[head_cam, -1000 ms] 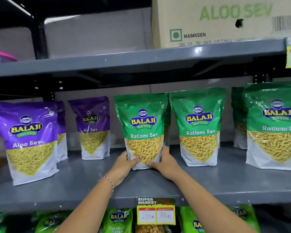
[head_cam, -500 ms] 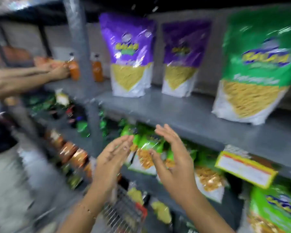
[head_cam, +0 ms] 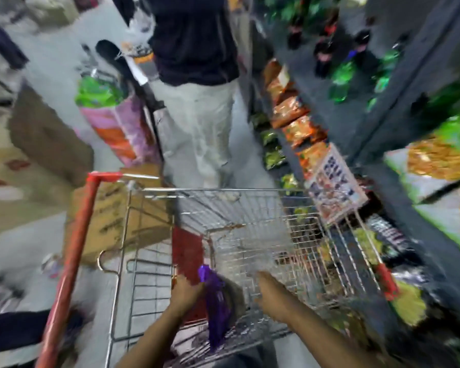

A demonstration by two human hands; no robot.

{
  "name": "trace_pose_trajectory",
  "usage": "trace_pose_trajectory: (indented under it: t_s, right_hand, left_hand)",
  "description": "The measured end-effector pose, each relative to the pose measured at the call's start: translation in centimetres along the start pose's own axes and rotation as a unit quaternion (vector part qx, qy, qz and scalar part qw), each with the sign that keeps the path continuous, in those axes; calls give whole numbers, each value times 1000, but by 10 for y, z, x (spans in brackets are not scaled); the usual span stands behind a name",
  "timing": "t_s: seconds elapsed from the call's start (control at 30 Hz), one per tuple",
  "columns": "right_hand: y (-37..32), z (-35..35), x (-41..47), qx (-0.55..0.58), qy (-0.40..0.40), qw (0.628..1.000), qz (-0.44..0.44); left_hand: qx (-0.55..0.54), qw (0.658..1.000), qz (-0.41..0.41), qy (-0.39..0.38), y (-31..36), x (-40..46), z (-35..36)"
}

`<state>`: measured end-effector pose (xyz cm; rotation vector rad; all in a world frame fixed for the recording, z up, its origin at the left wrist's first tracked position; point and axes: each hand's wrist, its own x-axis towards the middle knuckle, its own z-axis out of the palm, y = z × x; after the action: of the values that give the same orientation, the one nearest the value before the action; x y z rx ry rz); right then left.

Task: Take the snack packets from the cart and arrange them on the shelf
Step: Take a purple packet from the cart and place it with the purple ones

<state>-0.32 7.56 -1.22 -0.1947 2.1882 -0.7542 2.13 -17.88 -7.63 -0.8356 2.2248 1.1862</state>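
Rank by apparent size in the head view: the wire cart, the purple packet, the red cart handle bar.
1. wire cart, by far
2. red cart handle bar, long but thin
3. purple packet, though blur and nearness make 2 versus 3 unsure

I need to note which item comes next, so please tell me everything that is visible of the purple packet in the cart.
The purple packet is a glossy, plastic-looking pouch, deep purple, seen mostly edge-on and stretched by motion blur, so no print is readable. It stands roughly upright inside the wire cart, near the handle end, its top corner pointing up. The left hand is against its left side, apparently gripping it; the right hand is apart from it, fingers spread. No other packet is clearly visible in the basket.
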Motion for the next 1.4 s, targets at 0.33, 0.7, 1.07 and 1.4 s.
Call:
trace_pose_trajectory:
  t_s: [0.33,0.7,1.07,1.4]
  right_hand:
    - [19,25,43,-47,-44,996,62]
    - [46,-28,-29,157,188,965,-89]
    - [-35,-203,-251,298,543,757,-205]
    - [-42,-295,-418,197,749,596,-213]
  left_hand:
    - [159,985,-19,-71,58,-34,28]
    - [462,746,456,-149,278,-127,-35]
    - [-109,570,802,140,437,-320,-62]
    - [-271,568,686,-364,502,-348,84]
